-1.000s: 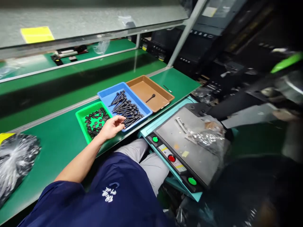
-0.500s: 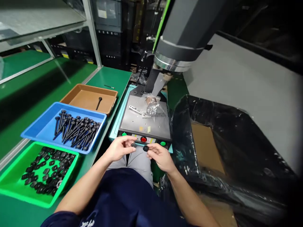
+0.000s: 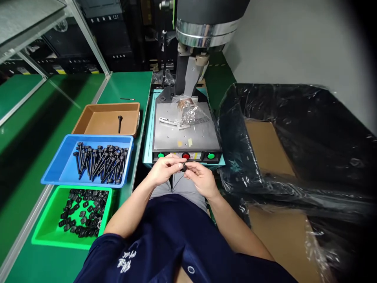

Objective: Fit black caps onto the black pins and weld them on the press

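My left hand and my right hand meet over my lap, just below the front of the press. Both pinch a small black part between their fingertips; a thin black pin seems to lie in the left hand, mostly hidden. To the left stands a blue tray of long black pins. Nearer me a green tray holds small black caps. A brown tray behind them holds one assembled pin.
The press has a grey bed with a clear bag on it, two green buttons and a red one along its front, and a large head overhead. A cardboard box lined with black plastic stands at the right. A green bench lies left.
The view swung from the trays to the press. My left hand left the blue tray and came to my lap; both hands have closed together on the small black part.
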`<state>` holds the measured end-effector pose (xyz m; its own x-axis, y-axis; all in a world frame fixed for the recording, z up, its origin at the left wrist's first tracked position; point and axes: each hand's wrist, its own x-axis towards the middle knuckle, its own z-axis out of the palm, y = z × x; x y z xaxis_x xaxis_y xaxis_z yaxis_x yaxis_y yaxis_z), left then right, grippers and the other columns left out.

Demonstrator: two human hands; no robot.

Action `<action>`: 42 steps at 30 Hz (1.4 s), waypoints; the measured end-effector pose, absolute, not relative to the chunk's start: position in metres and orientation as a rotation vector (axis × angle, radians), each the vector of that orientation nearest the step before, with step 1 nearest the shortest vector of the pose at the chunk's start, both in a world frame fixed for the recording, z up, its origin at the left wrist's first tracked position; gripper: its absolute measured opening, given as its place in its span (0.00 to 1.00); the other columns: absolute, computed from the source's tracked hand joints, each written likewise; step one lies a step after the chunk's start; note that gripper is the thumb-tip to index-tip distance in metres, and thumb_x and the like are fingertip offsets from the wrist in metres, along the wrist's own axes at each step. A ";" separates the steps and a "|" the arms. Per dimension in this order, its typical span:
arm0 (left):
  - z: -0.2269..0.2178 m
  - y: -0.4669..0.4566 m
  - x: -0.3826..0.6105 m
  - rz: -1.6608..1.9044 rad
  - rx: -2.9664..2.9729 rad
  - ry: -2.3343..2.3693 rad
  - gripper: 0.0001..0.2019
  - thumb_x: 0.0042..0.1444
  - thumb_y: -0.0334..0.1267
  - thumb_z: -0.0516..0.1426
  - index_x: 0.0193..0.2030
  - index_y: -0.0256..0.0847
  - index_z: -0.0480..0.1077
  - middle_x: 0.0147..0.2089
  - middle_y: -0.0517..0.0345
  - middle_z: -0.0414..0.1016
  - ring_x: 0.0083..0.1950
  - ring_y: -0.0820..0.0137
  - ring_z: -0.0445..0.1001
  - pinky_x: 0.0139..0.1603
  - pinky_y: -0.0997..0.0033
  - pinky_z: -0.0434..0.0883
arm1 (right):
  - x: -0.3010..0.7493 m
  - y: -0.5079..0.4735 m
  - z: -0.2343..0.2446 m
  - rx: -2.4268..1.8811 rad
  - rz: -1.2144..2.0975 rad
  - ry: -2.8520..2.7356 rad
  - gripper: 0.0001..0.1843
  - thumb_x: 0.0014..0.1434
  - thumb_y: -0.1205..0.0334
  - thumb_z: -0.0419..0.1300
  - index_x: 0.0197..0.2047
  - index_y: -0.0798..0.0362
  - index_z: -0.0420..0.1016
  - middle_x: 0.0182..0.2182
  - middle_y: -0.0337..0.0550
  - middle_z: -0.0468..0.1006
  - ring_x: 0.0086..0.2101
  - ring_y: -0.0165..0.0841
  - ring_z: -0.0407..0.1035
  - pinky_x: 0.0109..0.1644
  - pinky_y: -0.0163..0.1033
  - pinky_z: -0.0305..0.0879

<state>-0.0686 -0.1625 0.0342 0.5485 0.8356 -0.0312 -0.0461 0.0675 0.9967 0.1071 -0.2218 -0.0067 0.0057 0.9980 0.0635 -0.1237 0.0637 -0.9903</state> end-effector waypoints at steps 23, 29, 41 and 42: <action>0.037 -0.158 -0.072 0.729 1.628 0.787 0.17 0.57 0.40 0.62 0.53 0.40 0.76 0.41 0.54 0.69 0.38 0.72 0.69 0.40 0.70 0.70 | 0.112 -0.225 0.008 -1.251 0.585 -1.604 0.09 0.64 0.65 0.59 0.48 0.48 0.76 0.39 0.43 0.79 0.39 0.35 0.75 0.45 0.41 0.73; 0.048 -0.154 -0.074 0.641 1.701 0.793 0.12 0.54 0.38 0.63 0.45 0.37 0.77 0.39 0.53 0.72 0.36 0.72 0.71 0.39 0.71 0.71 | 0.121 -0.223 0.004 -1.249 0.744 -1.580 0.08 0.62 0.65 0.61 0.45 0.49 0.76 0.37 0.41 0.80 0.34 0.33 0.74 0.42 0.38 0.72; 0.053 -0.153 -0.066 0.625 1.866 0.884 0.09 0.55 0.34 0.63 0.43 0.38 0.79 0.42 0.50 0.80 0.39 0.68 0.78 0.42 0.69 0.74 | 0.130 -0.218 0.006 -1.265 0.809 -1.553 0.06 0.60 0.65 0.60 0.42 0.49 0.76 0.34 0.40 0.78 0.33 0.32 0.73 0.40 0.38 0.71; 0.053 -0.154 -0.065 0.635 1.875 0.880 0.09 0.55 0.34 0.62 0.43 0.38 0.79 0.43 0.50 0.80 0.41 0.67 0.78 0.44 0.68 0.75 | 0.130 -0.217 0.005 -1.271 0.827 -1.539 0.06 0.60 0.64 0.60 0.42 0.50 0.76 0.34 0.41 0.78 0.33 0.32 0.73 0.40 0.38 0.71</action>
<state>-0.0648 -0.1536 0.0534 0.6080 0.7916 0.0601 0.3063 -0.3038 0.9022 0.1303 -0.2173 0.0045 -0.0177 0.9701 0.2419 0.3338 0.2338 -0.9132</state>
